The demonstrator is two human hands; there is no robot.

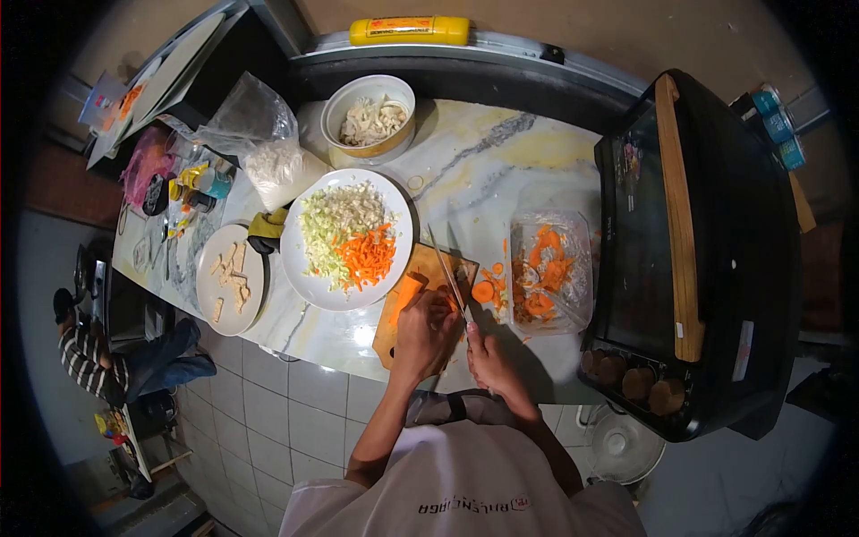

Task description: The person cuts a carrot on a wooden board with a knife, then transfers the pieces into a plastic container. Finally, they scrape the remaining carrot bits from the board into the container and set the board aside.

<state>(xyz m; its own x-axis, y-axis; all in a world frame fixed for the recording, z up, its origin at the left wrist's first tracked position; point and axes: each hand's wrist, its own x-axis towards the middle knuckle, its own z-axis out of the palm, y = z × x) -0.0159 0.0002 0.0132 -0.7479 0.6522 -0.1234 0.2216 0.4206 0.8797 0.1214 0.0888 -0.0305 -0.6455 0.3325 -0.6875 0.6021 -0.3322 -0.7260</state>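
Observation:
My left hand (pixel 424 333) is closed around an orange carrot piece (pixel 408 291) on the wooden cutting board (pixel 385 338). In my right hand (pixel 490 358) is the handle of a long knife (pixel 445 266), whose blade points up and left across the board beside my left fingers. Carrot slices (pixel 484 291) lie just right of the board. A white plate (pixel 295 259) to the upper left bears chopped pale green, white and orange vegetables. At the right, a clear plastic container (pixel 583 309) holds carrot pieces and peels.
A black oven (pixel 734 242) stands on the right. Further left are a plate of pale strips (pixel 215 309), a bag of white powder (pixel 282 174) and a bowl of pale pieces (pixel 333 121). Another person (pixel 98 362) sits at the far left.

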